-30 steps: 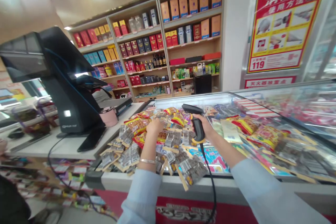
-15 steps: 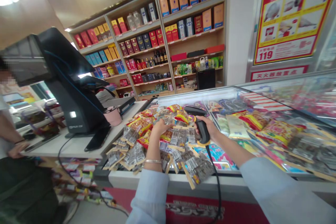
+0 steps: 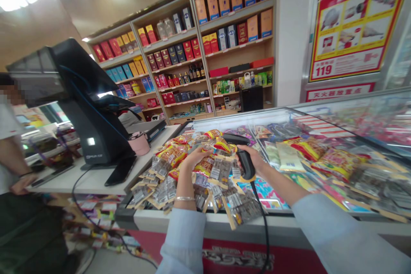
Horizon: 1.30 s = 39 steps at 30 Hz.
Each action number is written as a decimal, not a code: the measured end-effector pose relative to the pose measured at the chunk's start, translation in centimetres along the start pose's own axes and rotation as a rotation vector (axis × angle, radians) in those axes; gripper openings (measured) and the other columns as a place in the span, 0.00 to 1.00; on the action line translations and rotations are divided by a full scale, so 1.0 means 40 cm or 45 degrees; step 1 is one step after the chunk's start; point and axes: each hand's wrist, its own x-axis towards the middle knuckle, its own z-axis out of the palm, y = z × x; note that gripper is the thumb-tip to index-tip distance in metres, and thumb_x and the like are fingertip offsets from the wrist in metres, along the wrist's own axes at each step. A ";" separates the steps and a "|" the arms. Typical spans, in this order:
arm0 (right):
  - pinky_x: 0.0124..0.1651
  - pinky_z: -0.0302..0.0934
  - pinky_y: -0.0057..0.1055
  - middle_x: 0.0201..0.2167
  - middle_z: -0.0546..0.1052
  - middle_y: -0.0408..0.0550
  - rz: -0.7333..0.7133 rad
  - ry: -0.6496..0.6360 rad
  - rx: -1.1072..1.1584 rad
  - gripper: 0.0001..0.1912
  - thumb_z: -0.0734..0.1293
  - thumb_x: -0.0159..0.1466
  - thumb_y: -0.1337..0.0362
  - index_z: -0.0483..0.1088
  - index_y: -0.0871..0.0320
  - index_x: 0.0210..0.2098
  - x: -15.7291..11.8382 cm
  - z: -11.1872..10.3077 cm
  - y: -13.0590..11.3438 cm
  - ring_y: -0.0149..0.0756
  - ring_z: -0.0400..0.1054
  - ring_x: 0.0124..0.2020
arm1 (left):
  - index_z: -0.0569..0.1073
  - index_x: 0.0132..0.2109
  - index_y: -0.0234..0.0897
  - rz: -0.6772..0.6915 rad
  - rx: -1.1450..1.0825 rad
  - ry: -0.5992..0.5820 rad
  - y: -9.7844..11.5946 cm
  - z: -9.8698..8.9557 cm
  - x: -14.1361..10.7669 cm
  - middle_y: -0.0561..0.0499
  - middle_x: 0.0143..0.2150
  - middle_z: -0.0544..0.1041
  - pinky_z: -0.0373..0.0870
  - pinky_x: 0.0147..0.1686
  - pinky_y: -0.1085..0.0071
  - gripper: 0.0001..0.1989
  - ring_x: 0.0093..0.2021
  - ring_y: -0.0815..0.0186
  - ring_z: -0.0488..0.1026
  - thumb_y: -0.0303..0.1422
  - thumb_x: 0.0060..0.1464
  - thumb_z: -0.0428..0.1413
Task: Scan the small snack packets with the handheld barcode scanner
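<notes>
My right hand (image 3: 252,160) is wrapped round the grip of a black handheld barcode scanner (image 3: 246,166), whose head (image 3: 236,138) points left over the pile. A cable hangs from the grip's lower end down the counter front. My left hand (image 3: 194,157), fingers bent, grips the upper edge of a red and yellow snack bag (image 3: 205,165); its fingertips are partly hidden. Just right of this bag lies a clear packet of dark pieces with a tan strip (image 3: 220,170). More such packets (image 3: 244,207) and snack bags (image 3: 173,153) are heaped around both hands.
The pile rests on a glass-topped display freezer (image 3: 279,205). Further right lie more snack bags (image 3: 340,162) and packets. At left, a checkout terminal (image 3: 96,107) and pink cup (image 3: 139,142) stand on a white counter (image 3: 128,175). A person (image 3: 16,154) stands behind it.
The scanner and my right hand have shifted slightly left and down. My left hand has moved a little on the pile, and more of the snack bag beneath it shows.
</notes>
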 end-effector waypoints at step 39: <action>0.13 0.57 0.26 0.12 0.70 0.43 -0.224 -0.135 -0.379 0.14 0.68 0.50 0.54 0.67 0.59 0.23 -0.024 0.018 -0.005 0.30 0.63 0.11 | 0.63 0.55 0.36 0.644 0.203 1.127 0.038 -0.005 -0.009 0.42 0.54 0.73 0.65 0.55 0.66 0.22 0.54 0.59 0.70 0.43 0.59 0.48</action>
